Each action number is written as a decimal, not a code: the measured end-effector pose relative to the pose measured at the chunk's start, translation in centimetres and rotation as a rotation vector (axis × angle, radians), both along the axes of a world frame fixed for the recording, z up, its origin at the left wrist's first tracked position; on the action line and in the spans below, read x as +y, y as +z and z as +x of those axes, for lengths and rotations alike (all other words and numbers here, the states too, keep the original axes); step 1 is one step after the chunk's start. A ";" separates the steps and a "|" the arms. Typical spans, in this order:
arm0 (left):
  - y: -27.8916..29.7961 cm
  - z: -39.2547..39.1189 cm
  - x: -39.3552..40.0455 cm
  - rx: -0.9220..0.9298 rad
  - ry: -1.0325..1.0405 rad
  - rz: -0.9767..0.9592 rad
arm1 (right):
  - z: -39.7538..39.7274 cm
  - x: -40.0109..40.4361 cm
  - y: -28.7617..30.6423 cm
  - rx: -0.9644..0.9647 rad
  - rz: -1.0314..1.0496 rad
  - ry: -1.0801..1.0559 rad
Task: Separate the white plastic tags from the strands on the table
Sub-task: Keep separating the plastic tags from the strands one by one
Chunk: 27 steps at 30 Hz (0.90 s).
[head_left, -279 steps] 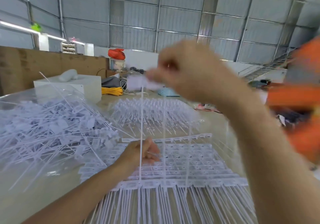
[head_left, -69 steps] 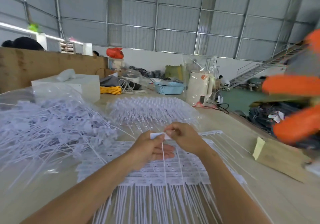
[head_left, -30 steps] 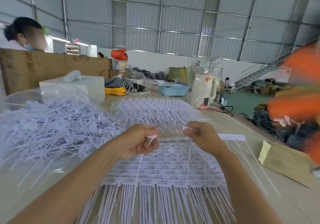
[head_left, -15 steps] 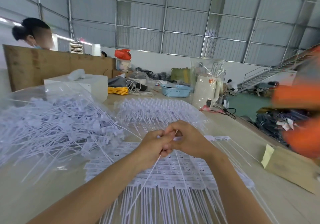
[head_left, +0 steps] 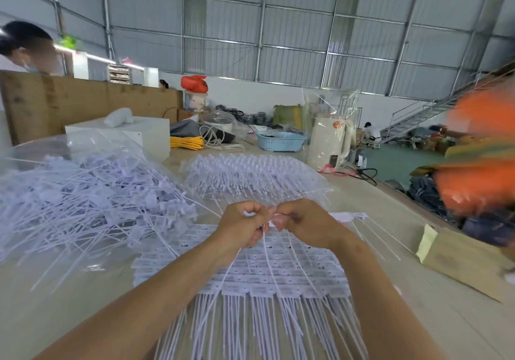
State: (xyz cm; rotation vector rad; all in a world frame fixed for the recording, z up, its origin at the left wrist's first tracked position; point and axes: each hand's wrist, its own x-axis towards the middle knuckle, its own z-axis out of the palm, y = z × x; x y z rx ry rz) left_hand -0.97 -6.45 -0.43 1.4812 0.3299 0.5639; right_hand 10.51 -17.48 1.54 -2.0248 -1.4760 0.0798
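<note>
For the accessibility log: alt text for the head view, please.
Both hands, left hand and right hand, meet above a sheet of joined white tags, pinching one tag between them. A heap of loose tags lies left on the table.

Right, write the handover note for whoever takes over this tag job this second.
Left hand: grips a thin white plastic strand, pinched near its top.
Right hand: pinches a small white plastic tag, close against the left hand.
Both are above the flat sheet of joined white tags on the beige table.
Done: a loose pile of separated tags lies on clear plastic at left.
Left: the whole sheet; a further bundle of white strands lies behind.
</note>
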 end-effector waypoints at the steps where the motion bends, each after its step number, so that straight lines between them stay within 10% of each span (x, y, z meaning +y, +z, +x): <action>1: 0.0 0.0 0.0 0.013 -0.003 -0.004 | -0.2 0.1 0.0 -0.021 -0.007 -0.012; 9: 0.7 -0.4 1.2 0.143 -0.046 -0.185 | 2.2 -2.7 0.4 -0.366 -0.122 -0.362; 14: -0.5 0.0 3.1 0.131 0.055 -0.299 | -0.3 -2.0 2.6 -0.540 0.201 -0.342; 27: -2.3 0.5 2.9 0.148 0.116 -0.275 | -10.9 -2.3 15.6 -1.070 0.285 -0.262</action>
